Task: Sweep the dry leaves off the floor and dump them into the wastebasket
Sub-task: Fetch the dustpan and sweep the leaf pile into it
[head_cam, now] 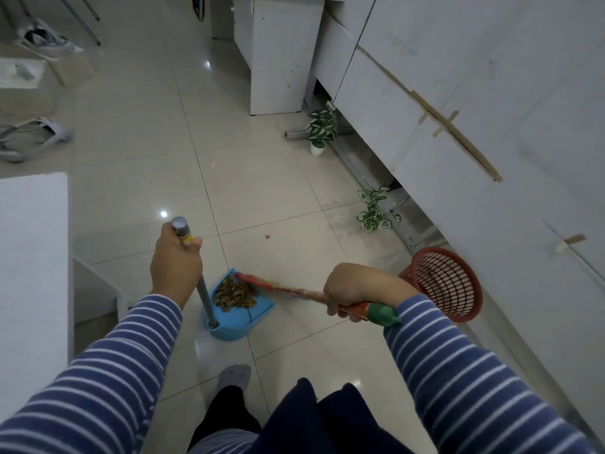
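Note:
A blue dustpan (253, 314) rests on the tiled floor in front of me, with a heap of dry brown leaves (233, 294) inside it. My left hand (175, 265) grips the top of the dustpan's grey upright handle (205, 298). My right hand (352, 290) is closed on the orange and green handle of a small broom (281, 287), whose bristle end lies at the pan's mouth against the leaves. A red mesh wastebasket (447, 283) stands just right of my right hand, by the cabinets. One stray leaf (267, 236) lies on the floor beyond the pan.
White cabinets (474, 132) run along the right, with two small potted plants (322, 131) (373, 211) at their base. A white box (32, 257) stands at my left. Bags and clutter (36, 93) sit at the far left. My socked foot (234, 378) is behind the pan.

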`<state>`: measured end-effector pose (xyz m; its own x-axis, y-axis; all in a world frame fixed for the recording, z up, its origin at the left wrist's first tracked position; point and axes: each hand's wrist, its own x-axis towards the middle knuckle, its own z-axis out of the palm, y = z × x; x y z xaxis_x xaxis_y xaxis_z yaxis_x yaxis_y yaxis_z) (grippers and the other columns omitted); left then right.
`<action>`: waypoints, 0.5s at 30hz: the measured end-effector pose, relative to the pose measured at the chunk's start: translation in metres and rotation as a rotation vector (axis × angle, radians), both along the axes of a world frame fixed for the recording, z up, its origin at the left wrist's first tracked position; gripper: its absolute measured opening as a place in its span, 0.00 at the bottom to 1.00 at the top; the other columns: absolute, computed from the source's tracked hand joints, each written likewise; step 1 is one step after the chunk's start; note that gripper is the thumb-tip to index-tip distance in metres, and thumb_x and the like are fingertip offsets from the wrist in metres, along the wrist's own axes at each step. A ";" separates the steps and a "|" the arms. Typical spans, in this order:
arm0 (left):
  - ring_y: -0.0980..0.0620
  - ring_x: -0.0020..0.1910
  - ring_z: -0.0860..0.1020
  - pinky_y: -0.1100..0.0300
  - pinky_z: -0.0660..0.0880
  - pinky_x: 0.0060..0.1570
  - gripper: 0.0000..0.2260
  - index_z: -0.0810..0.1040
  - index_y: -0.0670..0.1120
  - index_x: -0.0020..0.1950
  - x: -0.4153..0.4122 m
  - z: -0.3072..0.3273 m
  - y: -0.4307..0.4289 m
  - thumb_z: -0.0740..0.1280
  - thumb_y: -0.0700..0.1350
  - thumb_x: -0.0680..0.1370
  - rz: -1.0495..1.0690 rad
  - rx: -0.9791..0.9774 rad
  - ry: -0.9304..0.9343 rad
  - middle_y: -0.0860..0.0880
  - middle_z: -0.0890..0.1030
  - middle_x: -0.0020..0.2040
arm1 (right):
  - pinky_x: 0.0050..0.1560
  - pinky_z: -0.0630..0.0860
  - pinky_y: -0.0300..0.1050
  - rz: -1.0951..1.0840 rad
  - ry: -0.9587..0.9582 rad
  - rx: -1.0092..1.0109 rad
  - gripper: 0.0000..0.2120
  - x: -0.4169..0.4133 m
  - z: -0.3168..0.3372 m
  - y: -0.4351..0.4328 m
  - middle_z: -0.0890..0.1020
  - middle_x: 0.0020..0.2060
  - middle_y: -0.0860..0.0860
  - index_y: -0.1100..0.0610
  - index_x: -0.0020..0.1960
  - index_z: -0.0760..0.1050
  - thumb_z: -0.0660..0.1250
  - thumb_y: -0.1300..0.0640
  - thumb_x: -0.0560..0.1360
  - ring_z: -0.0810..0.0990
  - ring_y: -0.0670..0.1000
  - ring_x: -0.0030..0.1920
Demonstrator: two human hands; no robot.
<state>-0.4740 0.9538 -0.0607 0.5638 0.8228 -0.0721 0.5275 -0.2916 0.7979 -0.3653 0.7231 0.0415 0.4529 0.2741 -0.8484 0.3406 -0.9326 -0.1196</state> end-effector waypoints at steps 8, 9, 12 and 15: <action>0.43 0.47 0.76 0.49 0.73 0.49 0.10 0.68 0.45 0.59 0.001 0.000 0.007 0.64 0.44 0.79 0.035 -0.018 -0.011 0.42 0.76 0.49 | 0.33 0.73 0.43 -0.189 -0.114 0.085 0.11 0.029 -0.012 0.022 0.78 0.34 0.56 0.62 0.36 0.70 0.66 0.62 0.76 0.77 0.52 0.28; 0.43 0.47 0.76 0.49 0.73 0.48 0.10 0.68 0.45 0.59 0.002 -0.001 0.008 0.64 0.44 0.79 0.036 -0.020 -0.012 0.42 0.76 0.49 | 0.37 0.73 0.45 -0.217 -0.121 0.101 0.11 0.032 -0.014 0.027 0.78 0.36 0.57 0.62 0.36 0.70 0.67 0.62 0.76 0.77 0.55 0.33; 0.43 0.46 0.76 0.50 0.72 0.47 0.09 0.69 0.46 0.57 0.005 -0.002 0.010 0.64 0.44 0.79 0.027 -0.023 -0.017 0.43 0.76 0.49 | 0.45 0.72 0.48 -0.289 -0.151 0.158 0.11 0.041 -0.022 0.041 0.78 0.43 0.59 0.62 0.36 0.70 0.69 0.62 0.74 0.76 0.56 0.43; 0.44 0.46 0.75 0.51 0.70 0.46 0.08 0.69 0.46 0.56 0.008 0.000 0.011 0.64 0.44 0.79 0.012 -0.024 -0.023 0.44 0.76 0.49 | 0.46 0.71 0.48 -0.345 -0.128 0.167 0.10 0.046 -0.036 0.049 0.78 0.44 0.60 0.62 0.36 0.70 0.70 0.63 0.73 0.75 0.56 0.44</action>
<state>-0.4655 0.9646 -0.0605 0.5552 0.8279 -0.0793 0.5123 -0.2653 0.8168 -0.3193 0.7721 0.0058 0.6416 0.2171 -0.7357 0.0328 -0.9660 -0.2565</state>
